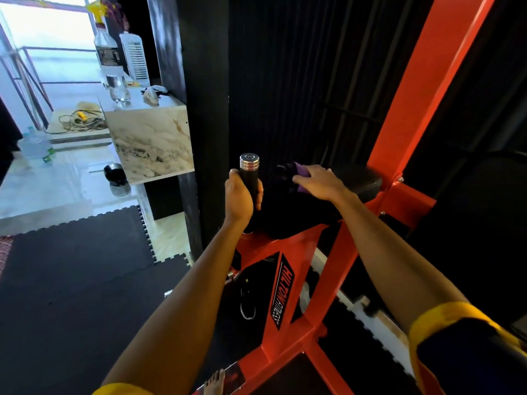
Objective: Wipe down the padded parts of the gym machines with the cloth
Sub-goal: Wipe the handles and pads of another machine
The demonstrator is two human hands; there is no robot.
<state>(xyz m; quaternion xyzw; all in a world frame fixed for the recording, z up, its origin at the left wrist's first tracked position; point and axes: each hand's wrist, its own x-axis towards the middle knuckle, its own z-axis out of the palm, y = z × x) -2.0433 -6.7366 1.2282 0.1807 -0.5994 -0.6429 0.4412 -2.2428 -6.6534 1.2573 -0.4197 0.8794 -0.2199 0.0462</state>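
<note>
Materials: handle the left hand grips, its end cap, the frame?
Handle: matte black, probably foam or rubber sleeve. End cap: bright shiny silver, likely polished metal. Frame: glossy orange-red paint, presumably over steel; bolts show at the bracket.

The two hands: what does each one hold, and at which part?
Left hand grips the black handle around its middle, below the metal cap. Right hand presses the purple cloth flat on the black pad.
</note>
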